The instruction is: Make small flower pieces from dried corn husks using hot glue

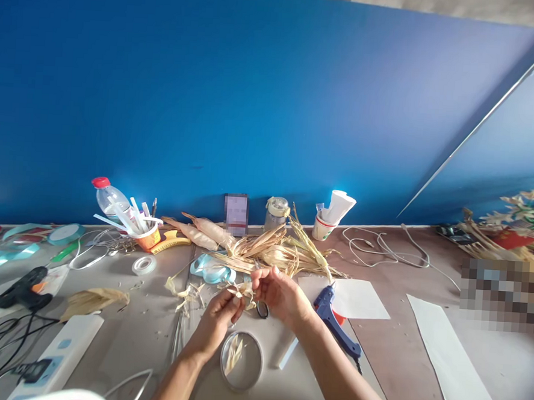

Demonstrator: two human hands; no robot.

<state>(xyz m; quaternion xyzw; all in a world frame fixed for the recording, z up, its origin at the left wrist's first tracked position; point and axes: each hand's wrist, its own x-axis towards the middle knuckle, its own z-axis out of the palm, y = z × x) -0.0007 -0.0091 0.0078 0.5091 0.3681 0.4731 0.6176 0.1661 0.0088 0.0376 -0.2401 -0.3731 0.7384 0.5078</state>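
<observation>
Between the thumb and fingers of my left hand is pinched a small pale husk piece with loose petal-like strips. My right hand is close on its right, fingers curled inward; whatever its fingertips hold is hidden. Just below both hands lies a shallow round clear dish with a few husk bits in it. A dark scissor handle loop shows between the hands. Beside my right forearm rests a blue glue gun, and a white glue stick lies near it.
Dried corn husks pile up behind the hands, near a lidded jar. An orange cup of white sticks and a bottle stand left. A power strip, black glue gun and cables lie left; paper sheets right.
</observation>
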